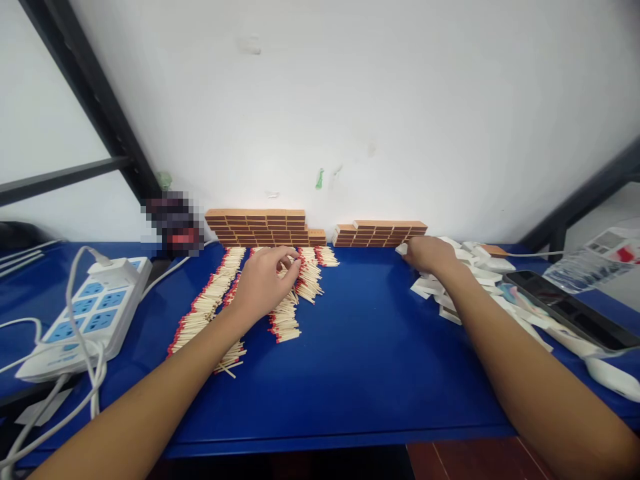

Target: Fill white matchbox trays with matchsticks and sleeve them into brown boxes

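Note:
My left hand is over the rows of red-tipped matches, thumb and fingers curled towards each other. Anything between its fingertips is hidden. At the right, my right hand has its fingers closed at the edge of a pile of white matchbox trays. A small white matchbox tray pokes out at its fingertips. Near that hand, against the wall, stands a stack of brown-sided matchboxes. A second, taller matchbox stack rises behind the matches.
A white power strip with looping cables lies on the left of the blue table. On the right are a black phone, a white cable, and a clear plastic package. Dark metal frame posts flank the table.

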A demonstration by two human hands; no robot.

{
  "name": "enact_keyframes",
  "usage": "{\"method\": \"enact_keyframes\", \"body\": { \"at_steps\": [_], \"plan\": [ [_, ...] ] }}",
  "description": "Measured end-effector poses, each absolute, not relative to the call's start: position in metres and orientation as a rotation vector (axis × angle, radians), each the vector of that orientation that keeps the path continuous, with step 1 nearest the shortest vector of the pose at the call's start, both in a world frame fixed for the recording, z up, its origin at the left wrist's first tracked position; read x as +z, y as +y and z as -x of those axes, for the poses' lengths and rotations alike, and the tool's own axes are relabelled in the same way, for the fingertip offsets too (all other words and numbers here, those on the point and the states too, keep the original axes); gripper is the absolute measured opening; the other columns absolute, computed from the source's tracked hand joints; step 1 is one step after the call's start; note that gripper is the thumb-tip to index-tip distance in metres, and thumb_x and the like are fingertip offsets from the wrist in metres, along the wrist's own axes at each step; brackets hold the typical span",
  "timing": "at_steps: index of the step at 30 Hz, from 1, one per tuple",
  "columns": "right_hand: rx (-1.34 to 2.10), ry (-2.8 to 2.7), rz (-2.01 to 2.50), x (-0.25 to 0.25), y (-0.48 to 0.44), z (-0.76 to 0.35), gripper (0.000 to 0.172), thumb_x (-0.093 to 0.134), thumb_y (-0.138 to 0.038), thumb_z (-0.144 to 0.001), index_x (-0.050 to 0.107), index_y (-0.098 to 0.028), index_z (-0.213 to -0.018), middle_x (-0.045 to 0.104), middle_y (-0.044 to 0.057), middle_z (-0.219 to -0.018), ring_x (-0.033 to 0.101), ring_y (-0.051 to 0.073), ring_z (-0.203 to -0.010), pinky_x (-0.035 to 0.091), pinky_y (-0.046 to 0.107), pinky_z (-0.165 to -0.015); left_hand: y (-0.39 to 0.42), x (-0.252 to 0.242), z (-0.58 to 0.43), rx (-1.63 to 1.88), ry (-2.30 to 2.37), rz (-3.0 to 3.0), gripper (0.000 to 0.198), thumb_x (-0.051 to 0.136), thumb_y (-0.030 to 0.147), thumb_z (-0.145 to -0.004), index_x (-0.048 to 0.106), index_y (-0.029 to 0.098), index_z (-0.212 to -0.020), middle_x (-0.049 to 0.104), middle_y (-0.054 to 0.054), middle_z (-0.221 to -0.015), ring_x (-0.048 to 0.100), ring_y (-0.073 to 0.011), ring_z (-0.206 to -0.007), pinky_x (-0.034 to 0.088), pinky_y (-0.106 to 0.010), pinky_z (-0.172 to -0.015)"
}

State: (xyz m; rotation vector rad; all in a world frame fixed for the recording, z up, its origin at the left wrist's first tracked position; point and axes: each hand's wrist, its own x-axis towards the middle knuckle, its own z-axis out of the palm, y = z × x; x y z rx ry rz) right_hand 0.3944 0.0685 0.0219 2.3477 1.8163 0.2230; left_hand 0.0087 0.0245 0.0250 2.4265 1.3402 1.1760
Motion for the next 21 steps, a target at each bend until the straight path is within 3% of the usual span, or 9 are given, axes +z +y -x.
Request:
{"method": "enact_keyframes", "body": {
  "at_steps": [3,6,9,11,16,21],
  "plan": [
    [0.160,1.869,-2.314,0.030,0.065,-0.392,0.024,0.063,-0.024,-0.092,0.079,-0.012,-0.106,0.079,0.020,-0.107,0.074,0.031,-0.097,0.051,0.035,-0.074,0.027,0.026,-0.007,1.174,1.349,-2.419,0.017,0.063,0.030,-0.096,0.075,0.022,-0.102,0.077,-0.001,-0.084,0.068,-0.0207,-0.081,0.050,-0.035,-0.081],
    [-0.112,2.179,-2.187,0.046,0.051,-0.374,0.018,0.065,-0.028,-0.091,0.079,-0.018,-0.088,0.078,0.009,-0.089,0.071,0.023,-0.081,0.046,0.030,-0.068,0.026,0.027,-0.007,1.116,1.266,-2.511,0.018,0.065,0.034,-0.096,0.075,0.021,-0.104,0.077,-0.003,-0.089,0.068,-0.0227,-0.089,0.050,-0.038,-0.089],
    [-0.603,2.667,-1.815,0.059,0.025,-0.332,0.020,0.067,-0.037,-0.091,0.078,-0.021,-0.088,0.072,0.002,-0.076,0.062,0.018,-0.069,0.042,0.028,-0.062,0.022,0.027,-0.007,0.956,1.074,-2.650,0.040,0.074,0.050,-0.092,0.074,0.020,-0.119,0.077,-0.008,-0.107,0.065,-0.0272,-0.105,0.048,-0.043,-0.099],
    [-0.744,2.896,-1.585,0.062,0.007,-0.300,0.025,0.066,-0.043,-0.093,0.074,-0.021,-0.084,0.066,0.000,-0.073,0.056,0.016,-0.065,0.039,0.027,-0.060,0.019,0.026,-0.008,0.865,0.978,-2.685,0.056,0.078,0.059,-0.087,0.073,0.020,-0.126,0.075,-0.010,-0.115,0.063,-0.0293,-0.111,0.046,-0.044,-0.102],
    [-0.741,3.155,-1.359,0.048,-0.012,-0.250,0.016,0.065,-0.031,-0.097,0.069,-0.021,-0.085,0.063,0.000,-0.076,0.052,0.014,-0.067,0.037,0.027,-0.063,0.021,0.027,-0.007,0.700,0.887,-2.683,0.030,0.079,0.044,-0.088,0.080,0.026,-0.111,0.076,-0.006,-0.094,0.061,-0.0271,-0.098,0.045,-0.040,-0.088],
    [-0.671,3.225,-1.795,0.028,-0.006,-0.239,0.018,0.065,-0.036,-0.100,0.071,-0.020,-0.092,0.062,0.000,-0.076,0.052,0.015,-0.068,0.036,0.027,-0.064,0.039,0.039,0.009,0.846,1.081,-2.696,0.025,0.080,0.046,-0.086,0.078,0.021,-0.090,0.075,-0.005,-0.088,0.061,-0.0242,-0.088,0.043,-0.038,-0.082]
  ]
}}
